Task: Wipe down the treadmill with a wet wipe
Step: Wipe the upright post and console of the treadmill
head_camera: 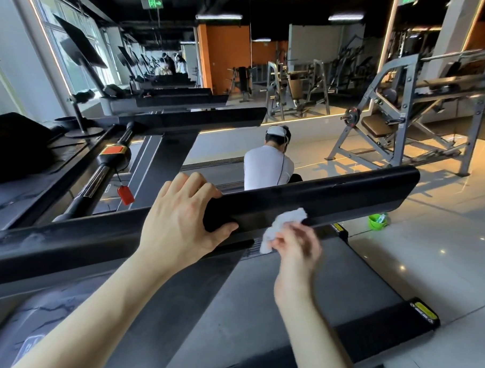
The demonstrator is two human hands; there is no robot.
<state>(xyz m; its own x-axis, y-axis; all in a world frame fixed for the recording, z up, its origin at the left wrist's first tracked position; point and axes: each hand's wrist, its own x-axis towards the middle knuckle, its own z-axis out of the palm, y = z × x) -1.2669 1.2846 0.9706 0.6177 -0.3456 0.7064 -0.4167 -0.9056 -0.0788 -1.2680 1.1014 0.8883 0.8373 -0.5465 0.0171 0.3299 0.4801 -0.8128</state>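
The black treadmill handrail (333, 199) runs across the middle of the view, with the grey running belt (269, 308) below it. My left hand (181, 217) grips the rail from above, thumb under its near edge. My right hand (297, 245) pinches a crumpled white wet wipe (282, 223) and presses it against the rail's lower near face, just right of my left thumb.
A front crossbar with a red stop button (115, 150) and a hanging red safety clip (126, 195) lies to the left. A person in white (265, 169) crouches beyond the rail. A green bucket (377, 222) sits on the tiled floor at right. Weight machines (413, 115) stand behind.
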